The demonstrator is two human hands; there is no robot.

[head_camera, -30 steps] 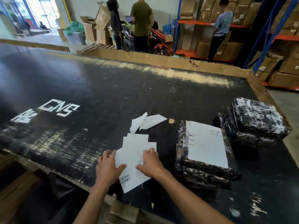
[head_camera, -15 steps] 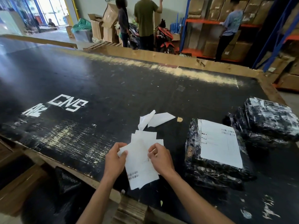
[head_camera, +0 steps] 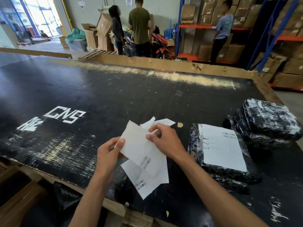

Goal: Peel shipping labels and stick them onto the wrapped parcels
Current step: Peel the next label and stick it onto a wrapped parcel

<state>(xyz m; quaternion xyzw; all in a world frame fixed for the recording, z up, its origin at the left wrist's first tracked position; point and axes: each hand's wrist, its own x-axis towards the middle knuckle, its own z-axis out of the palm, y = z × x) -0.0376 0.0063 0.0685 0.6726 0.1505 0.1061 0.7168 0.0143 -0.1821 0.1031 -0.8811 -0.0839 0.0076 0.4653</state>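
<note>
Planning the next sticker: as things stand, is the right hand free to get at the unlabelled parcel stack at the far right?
Probably not yet. The right hand pinches the label sheet; the path to the unlabelled parcel stack crosses only the labelled parcel.

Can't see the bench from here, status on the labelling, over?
Left hand and right hand both pinch the white paper label sheet, lifted off the black table. Black wrapped parcel nearest already labelled. Nothing in the way.
</note>
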